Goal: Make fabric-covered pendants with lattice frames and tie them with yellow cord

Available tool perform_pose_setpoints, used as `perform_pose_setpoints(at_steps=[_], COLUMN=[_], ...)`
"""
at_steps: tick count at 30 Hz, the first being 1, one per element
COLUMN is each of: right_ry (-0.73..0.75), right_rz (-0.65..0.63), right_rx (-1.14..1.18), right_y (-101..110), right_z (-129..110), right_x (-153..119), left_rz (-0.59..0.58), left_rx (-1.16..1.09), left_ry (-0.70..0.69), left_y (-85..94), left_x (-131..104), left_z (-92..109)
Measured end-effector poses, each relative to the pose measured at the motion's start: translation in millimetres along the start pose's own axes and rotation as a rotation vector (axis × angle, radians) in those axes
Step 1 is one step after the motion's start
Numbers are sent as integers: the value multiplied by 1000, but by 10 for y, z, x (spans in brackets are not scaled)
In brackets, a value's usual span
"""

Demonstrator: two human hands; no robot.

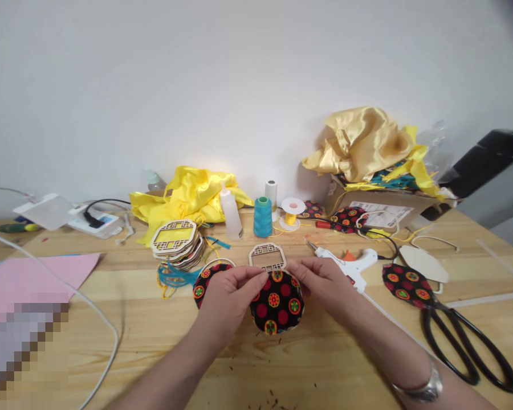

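Observation:
A round black fabric-covered piece (277, 304) with red dots and flowers is held up between both hands. My left hand (231, 293) pinches its upper left edge with thumb and fingers. On its upper right edge, my right hand (322, 285) has thumb and fingers closed. Just behind its top stands a wooden lattice frame (267, 256); whether it touches the fabric piece is hidden. A second patterned piece (200, 285) lies partly behind my left hand. Right of my right hand rests a white glue gun (354, 265).
A stack of lattice frames (175, 239) and yellow cloth (192, 193) sit left. Behind are a bottle (231, 213), teal thread (263, 219) and a spool (292, 213). Black-handled scissors (470, 347), another patterned piece (406, 285) and a cloth-filled box (385, 208) are right. A white cable (89, 304) crosses the left.

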State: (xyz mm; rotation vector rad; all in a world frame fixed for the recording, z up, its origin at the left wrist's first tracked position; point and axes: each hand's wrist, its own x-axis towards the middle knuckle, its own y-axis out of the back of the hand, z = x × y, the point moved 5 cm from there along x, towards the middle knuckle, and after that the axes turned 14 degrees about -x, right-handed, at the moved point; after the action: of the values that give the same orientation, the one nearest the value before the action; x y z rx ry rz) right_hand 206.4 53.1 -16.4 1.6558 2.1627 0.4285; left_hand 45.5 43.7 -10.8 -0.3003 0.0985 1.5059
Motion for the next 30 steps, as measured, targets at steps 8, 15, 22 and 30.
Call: perform_pose_setpoints(at_steps=[8, 15, 22, 30], right_ry=[-78, -108, -66, -50], right_rz=[80, 119, 112, 25], right_rx=[25, 73, 50, 86], right_y=[63, 110, 112, 65], right_z=[-4, -7, 28, -10], right_x=[6, 11, 26, 28], left_rz=[-52, -120, -40, 8], left_rx=[-292, -276, -244, -303], left_ry=[108, 133, 91, 84], left_y=[5, -38, -1, 37], left_x=[47, 20, 30, 48], left_z=[-108, -86, -64, -69])
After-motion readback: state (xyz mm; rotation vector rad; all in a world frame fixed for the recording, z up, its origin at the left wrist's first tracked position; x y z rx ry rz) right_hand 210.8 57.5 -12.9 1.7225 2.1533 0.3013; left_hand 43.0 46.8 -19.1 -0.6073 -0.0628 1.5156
